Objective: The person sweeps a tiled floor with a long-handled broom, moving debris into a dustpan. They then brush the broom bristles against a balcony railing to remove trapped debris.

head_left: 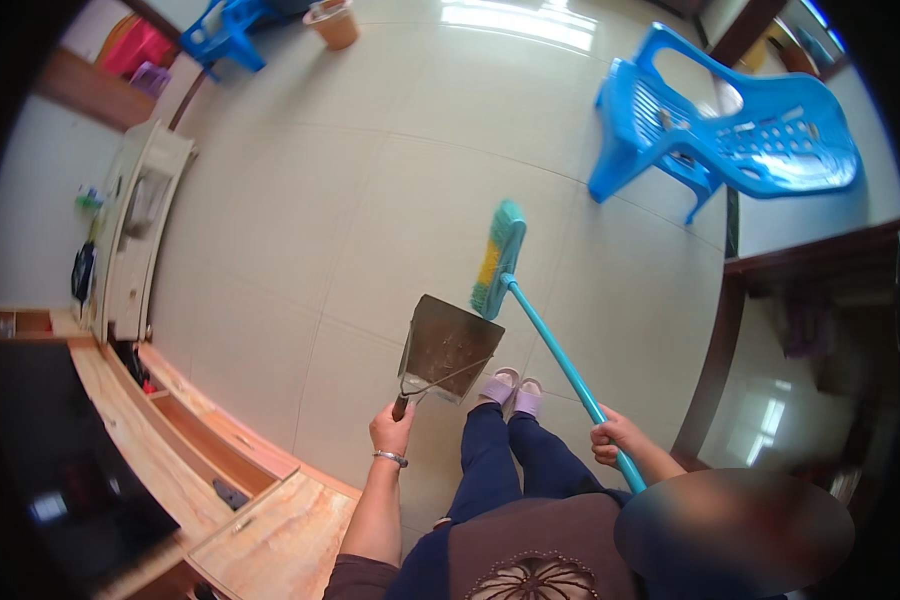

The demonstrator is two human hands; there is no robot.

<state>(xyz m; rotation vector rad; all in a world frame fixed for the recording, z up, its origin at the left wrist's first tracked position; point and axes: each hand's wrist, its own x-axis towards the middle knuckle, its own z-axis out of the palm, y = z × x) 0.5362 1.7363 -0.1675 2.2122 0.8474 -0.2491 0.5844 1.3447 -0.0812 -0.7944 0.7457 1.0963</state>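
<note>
My left hand point(392, 432) is wrapped round the dark grip of a metal dustpan point(448, 345), whose brown pan lies in front of my feet. Some light specks show on the pan's surface. In my right hand point(620, 438) is the turquoise handle of a broom point(560, 355), slanting forward and to the left. The broom's head point(500, 258), with green and yellow bristles, is just beyond the dustpan's far right corner. Whether the bristles touch the pan's edge I cannot tell.
A blue plastic armchair point(710, 125) with small things on its seat stands far right. Far left are a blue stool point(232, 38) and an orange bin point(336, 28). A wooden TV cabinet point(210, 460) with an open drawer and a white cabinet point(142, 235) line the left. Pale tiles point(370, 200) cover the floor.
</note>
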